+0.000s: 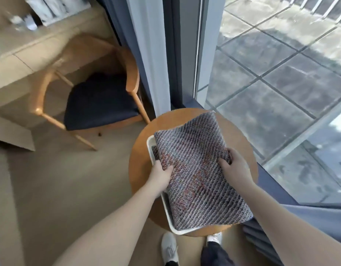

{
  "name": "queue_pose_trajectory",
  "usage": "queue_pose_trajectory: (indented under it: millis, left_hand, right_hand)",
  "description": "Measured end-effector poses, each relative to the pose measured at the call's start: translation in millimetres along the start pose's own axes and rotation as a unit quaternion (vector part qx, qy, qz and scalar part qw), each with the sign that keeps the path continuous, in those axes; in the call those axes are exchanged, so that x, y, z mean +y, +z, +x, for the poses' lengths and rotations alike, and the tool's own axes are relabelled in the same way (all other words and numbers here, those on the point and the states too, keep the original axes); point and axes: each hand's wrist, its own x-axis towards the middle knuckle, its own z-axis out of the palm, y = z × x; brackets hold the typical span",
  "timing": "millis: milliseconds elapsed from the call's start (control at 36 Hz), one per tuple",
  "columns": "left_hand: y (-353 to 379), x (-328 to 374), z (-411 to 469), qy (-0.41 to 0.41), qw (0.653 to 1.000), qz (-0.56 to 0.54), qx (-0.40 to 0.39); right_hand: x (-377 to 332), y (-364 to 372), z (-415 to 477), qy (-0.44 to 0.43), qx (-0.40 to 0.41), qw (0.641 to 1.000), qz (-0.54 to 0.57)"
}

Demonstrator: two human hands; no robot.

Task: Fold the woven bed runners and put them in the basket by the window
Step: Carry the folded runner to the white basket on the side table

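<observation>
A folded woven bed runner point(194, 162), grey with reddish flecks, lies over a white rectangular basket point(150, 146) on a small round wooden table point(140, 166) by the window. My left hand point(162, 173) grips the runner's left edge, thumb on top. My right hand point(234, 162) grips its right edge. The runner covers most of the basket, so only the left and near rims show. More woven fabric shows under it at the basket's left side.
A wooden chair with a dark seat cushion point(96, 104) stands to the left, beside a beige desk point(22, 60). A glass door point(280, 73) and curtains point(146, 54) rise behind the table. My white shoes point(169, 248) are at the table's near edge.
</observation>
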Motion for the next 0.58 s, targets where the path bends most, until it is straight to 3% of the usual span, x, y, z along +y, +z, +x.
queue_pose_trajectory:
  millis: [139, 306, 417, 472, 583]
  left_hand:
    - [8, -31, 14, -0.038, 0.998, 0.038, 0.023]
    - [9, -25, 26, -0.013, 0.993, 0.058, 0.099]
    - [20, -28, 20, 0.020, 0.988, 0.106, 0.112]
    - [29, -28, 19, 0.091, 0.968, 0.192, 0.132]
    - [38, -16, 43, 0.206, 0.901, 0.355, 0.137]
  right_hand:
    - [21, 31, 11, 0.017, -0.021, 0.999, -0.017]
    - [23, 55, 33, 0.003, -0.022, 0.999, -0.042]
    - [25, 66, 38, 0.003, -0.059, 0.983, -0.174]
    - [33, 74, 35, -0.052, -0.080, 0.966, -0.242]
    - [23, 86, 50, -0.251, -0.040, 0.897, -0.362]
